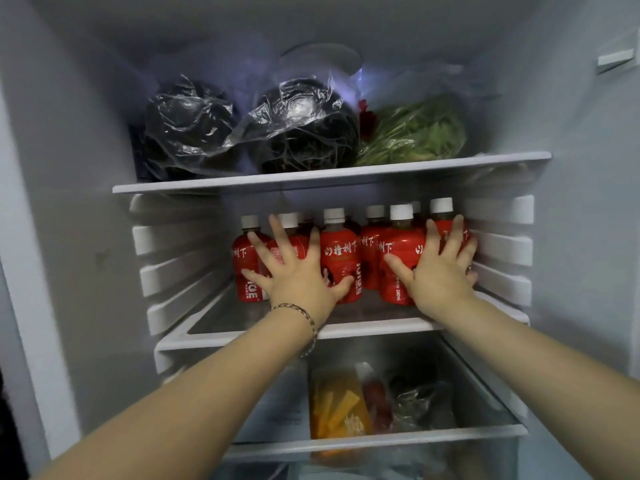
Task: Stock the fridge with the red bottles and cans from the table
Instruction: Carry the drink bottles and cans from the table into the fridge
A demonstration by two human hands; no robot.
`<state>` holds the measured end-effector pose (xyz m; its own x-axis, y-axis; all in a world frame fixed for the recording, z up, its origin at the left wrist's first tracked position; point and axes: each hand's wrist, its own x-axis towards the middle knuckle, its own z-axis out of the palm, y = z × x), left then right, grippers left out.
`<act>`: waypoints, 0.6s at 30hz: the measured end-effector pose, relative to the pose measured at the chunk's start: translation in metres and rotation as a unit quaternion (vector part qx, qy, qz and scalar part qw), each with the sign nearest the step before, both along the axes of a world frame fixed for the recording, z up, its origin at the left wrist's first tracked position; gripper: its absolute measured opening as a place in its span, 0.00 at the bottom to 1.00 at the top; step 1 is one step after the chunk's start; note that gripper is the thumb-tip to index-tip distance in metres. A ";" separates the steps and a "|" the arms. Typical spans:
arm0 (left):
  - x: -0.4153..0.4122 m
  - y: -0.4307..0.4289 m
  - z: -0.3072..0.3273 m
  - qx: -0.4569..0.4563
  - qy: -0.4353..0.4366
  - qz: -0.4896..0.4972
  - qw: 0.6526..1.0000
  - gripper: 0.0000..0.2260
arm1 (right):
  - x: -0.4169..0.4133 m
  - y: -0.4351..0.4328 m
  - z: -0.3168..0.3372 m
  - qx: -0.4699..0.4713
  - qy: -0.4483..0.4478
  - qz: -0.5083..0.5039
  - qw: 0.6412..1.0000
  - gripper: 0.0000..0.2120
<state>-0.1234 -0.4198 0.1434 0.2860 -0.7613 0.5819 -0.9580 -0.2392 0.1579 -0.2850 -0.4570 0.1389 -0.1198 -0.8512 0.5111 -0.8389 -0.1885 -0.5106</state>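
Beaded bracelet [304, 317], bare forearms

Pale fridge walls [69, 168], ribbed sides, apparently lit from behind.

The middle shelf [374, 329] of the fridge carries a cluster of red bottles [341, 261] with white caps, standing upright in at least two rows toward the back and right; the shelf's front strip and its left part are bare. Above the bottles, the top shelf [332, 176] holds two dark bundles in clear plastic [249, 129], with a bag of green leaves [415, 133] to their right. Below the bottles, the lower shelf [381, 439] bears an orange packet [337, 407] and crumpled clear bags [420, 400] just right of it.
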 end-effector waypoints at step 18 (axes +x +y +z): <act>-0.018 0.092 0.019 0.018 -0.033 -0.231 0.972 0.10 | -0.018 0.110 0.009 0.085 0.158 0.045 0.983 0.07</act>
<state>-0.1409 -0.3280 0.1626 -0.1279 -0.8195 0.5586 -0.9725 0.2142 0.0916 -0.3030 -0.3474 0.1479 0.1029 -0.9274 0.3597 -0.9445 -0.2046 -0.2571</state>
